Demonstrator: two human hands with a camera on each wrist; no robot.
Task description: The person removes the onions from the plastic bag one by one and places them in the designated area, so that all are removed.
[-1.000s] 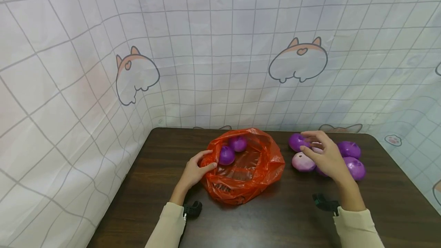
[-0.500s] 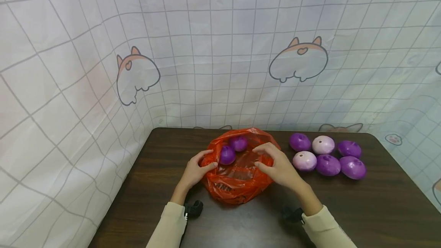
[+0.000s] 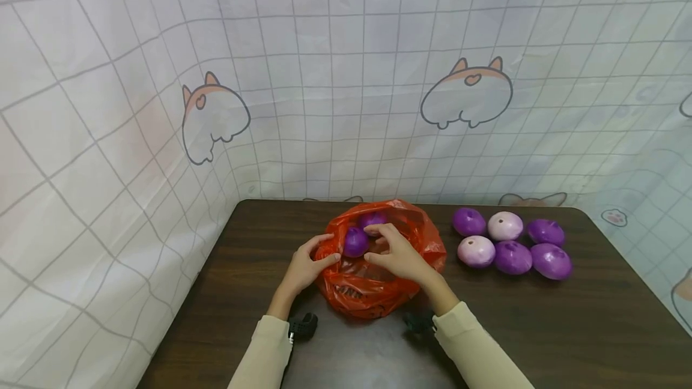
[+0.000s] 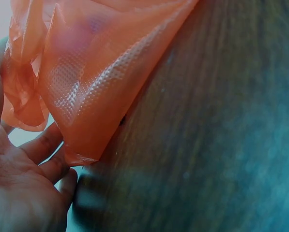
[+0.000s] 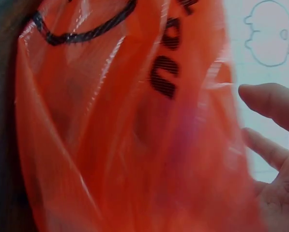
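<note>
A red plastic bag (image 3: 367, 302) stands with its mouth open mid-table. My left hand (image 3: 304, 269) holds its left rim between thumb and fingers; in the left wrist view the plastic (image 4: 93, 96) hangs against the fingers (image 4: 47, 142). Inside lie two purple onion-like balls (image 3: 355, 243), the farther one (image 3: 373, 219) partly covered. Over the bag's mouth is my right hand (image 3: 402, 257), its fingers bent and spread with nothing held, fingertips close to those balls. From the right wrist, printed red plastic (image 5: 110, 135) covers much of the view, with the right fingers (image 5: 270, 104) beyond its edge.
To the bag's right, several more round pieces sit in two rows: purple ones (image 3: 513, 257) and two pinkish-white ones (image 3: 505, 226). A grid-patterned cloth (image 3: 346, 107) hangs behind the dark wooden table (image 3: 270, 239). Black bands (image 3: 304, 328) circle both wrists.
My right hand has moved left from the pieces on the right to above the bag's mouth, carrying nothing visible. The left hand has stayed at the bag's rim.
</note>
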